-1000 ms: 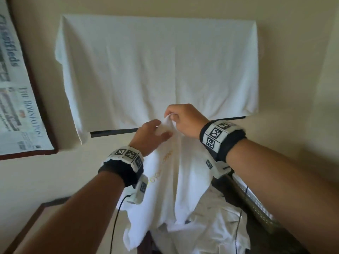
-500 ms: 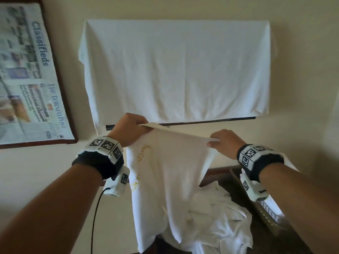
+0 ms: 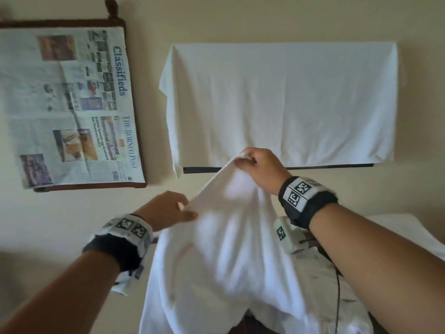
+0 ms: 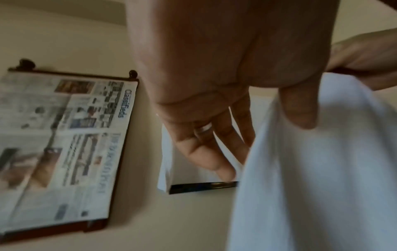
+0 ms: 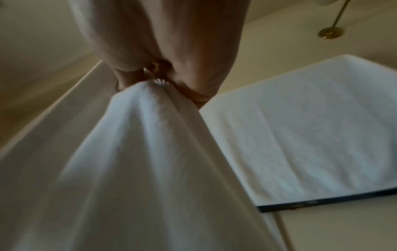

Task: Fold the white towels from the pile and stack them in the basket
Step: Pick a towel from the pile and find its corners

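A large white cloth [image 3: 284,102] is seen draped flat against the cream wall, with a dark strip [image 3: 277,168] showing along its lower edge. To its left, a newspaper [image 3: 69,107] is held in a dark wooden hanger frame; the headings "Classifieds" and "THE BORNEO POST" can be read on it, turned sideways, while the smaller print is too blurred to make out. In front of the wall, a white towel [image 3: 228,249] is held up in the air, its top edge slanting from the lower left up to the right, and its body hanging down in soft folds. No writing can be made out on this towel. Beneath it, more white towels [image 3: 322,280] lie crumpled in a pile at the lower right. The towel's upper corner is pinched in the grip of the right hand [image 3: 262,167], fingers and thumb closed on the bunched fabric. The lower end of the top edge is pinched by the left hand [image 3: 168,209] between thumb and forefinger, the other fingers hanging loosely extended. Marker-printed bands are worn on both wrists.
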Demonstrator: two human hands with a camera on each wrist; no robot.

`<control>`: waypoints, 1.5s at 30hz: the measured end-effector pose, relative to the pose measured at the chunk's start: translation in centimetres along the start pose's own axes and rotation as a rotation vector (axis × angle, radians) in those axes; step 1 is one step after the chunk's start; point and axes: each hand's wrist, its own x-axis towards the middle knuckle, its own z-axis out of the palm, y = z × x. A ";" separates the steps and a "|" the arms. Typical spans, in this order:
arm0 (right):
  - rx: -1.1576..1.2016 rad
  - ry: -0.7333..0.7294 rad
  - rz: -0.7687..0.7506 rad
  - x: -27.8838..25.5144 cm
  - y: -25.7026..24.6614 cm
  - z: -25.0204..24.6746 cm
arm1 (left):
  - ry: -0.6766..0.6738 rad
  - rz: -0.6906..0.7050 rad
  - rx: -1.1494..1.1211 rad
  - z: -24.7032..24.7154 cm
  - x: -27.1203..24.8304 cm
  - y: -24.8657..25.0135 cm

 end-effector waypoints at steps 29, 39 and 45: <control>-0.067 -0.148 0.172 -10.7 -10.3 13.6 | 0.513 0.311 -0.364 -7.0 -10.8 -1.6; -0.120 0.091 0.392 -11.1 -2.5 8.5 | 0.680 0.371 -0.761 -9.9 -11.7 -3.9; 0.018 0.156 -0.074 -6.0 -9.8 4.5 | 0.467 0.377 -0.902 -6.4 -8.7 0.9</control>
